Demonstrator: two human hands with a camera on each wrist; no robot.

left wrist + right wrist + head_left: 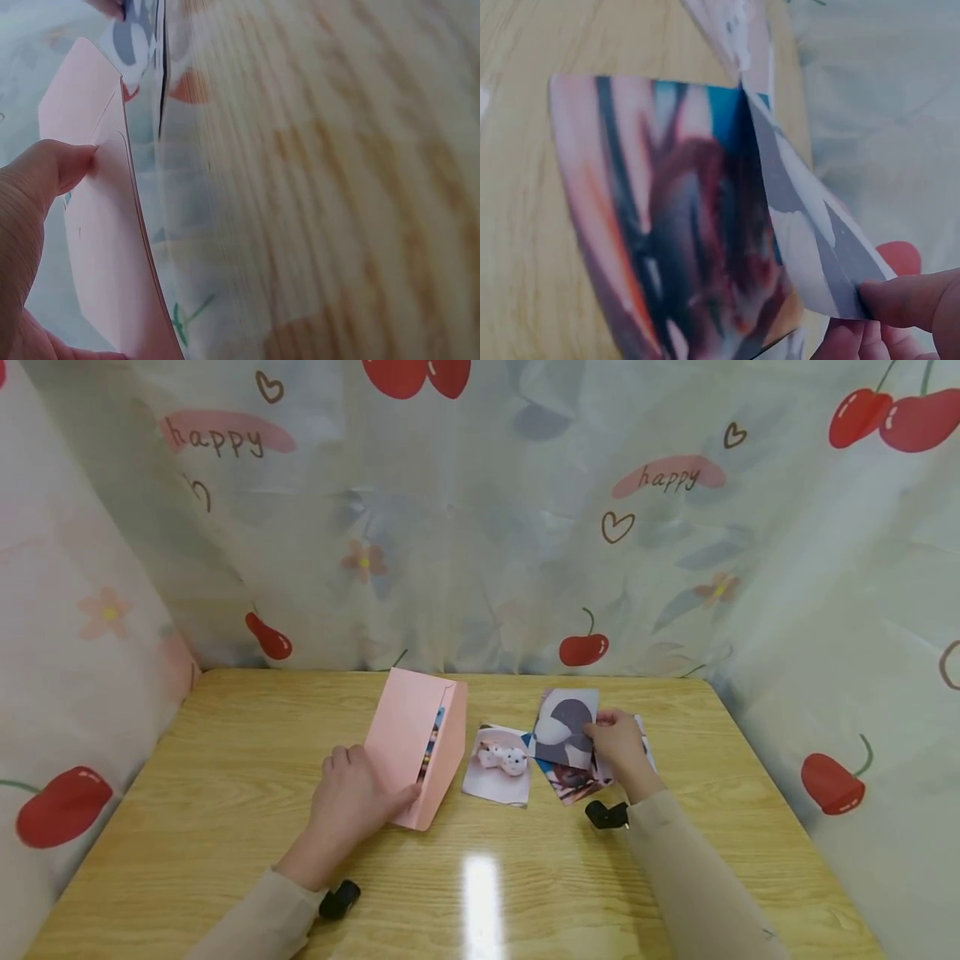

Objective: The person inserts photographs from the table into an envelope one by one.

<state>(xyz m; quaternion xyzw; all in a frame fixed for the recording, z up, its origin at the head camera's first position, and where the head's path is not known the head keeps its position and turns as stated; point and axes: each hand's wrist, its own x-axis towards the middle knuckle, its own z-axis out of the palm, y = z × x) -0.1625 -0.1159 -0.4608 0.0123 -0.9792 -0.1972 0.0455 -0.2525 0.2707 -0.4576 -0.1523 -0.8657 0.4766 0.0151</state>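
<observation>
A pink envelope [401,718] with its flap folded out stands tilted on the table, and colourful printed edges show in its opening. My left hand [352,793] grips it from the left, thumb at the opening; the left wrist view shows the thumb [71,166] on the pink paper. Between thumb and fingers my right hand [618,743] pinches a grey-and-white photo card [564,727] by its right edge. That card is raised at a slant over a colourful photo card [682,225]. Left of these lies a card picturing white spotted shapes [498,768].
The wooden table [247,760] is bounded at the back and sides by a patterned curtain [450,527] with cherries and hearts. Black wrist devices [340,900] sit at both cuffs. Another pale card edge [642,735] shows behind the right hand.
</observation>
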